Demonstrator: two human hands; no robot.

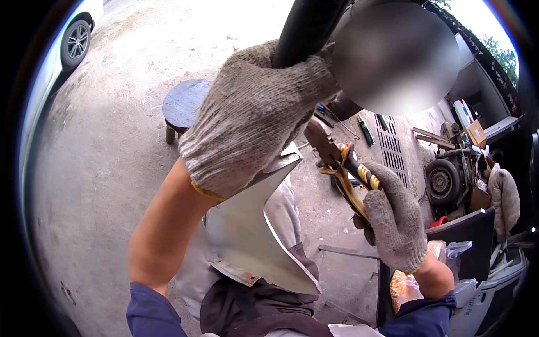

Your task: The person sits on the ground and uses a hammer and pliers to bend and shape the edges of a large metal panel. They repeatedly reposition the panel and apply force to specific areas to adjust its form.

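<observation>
My left hand, in a grey knitted glove, is raised and closed around a thick black bar-like piece that runs up out of the picture. Lower and to the right, my right hand, gloved too, grips a pair of pliers by black and yellow handles. The worn metal jaws point up and left, toward the underside of my left hand. Whether they touch anything there I cannot tell. Over my lap lies a bent, pale sheet-metal panel, its upper end partly hidden behind my left glove.
A round blue-topped stool stands left of my raised hand on the concrete floor. Farther left is a parked car's wheel. On the right are a slotted floor grate, a small wheel, a cardboard box and plastic bags. A blurred oval covers the upper right.
</observation>
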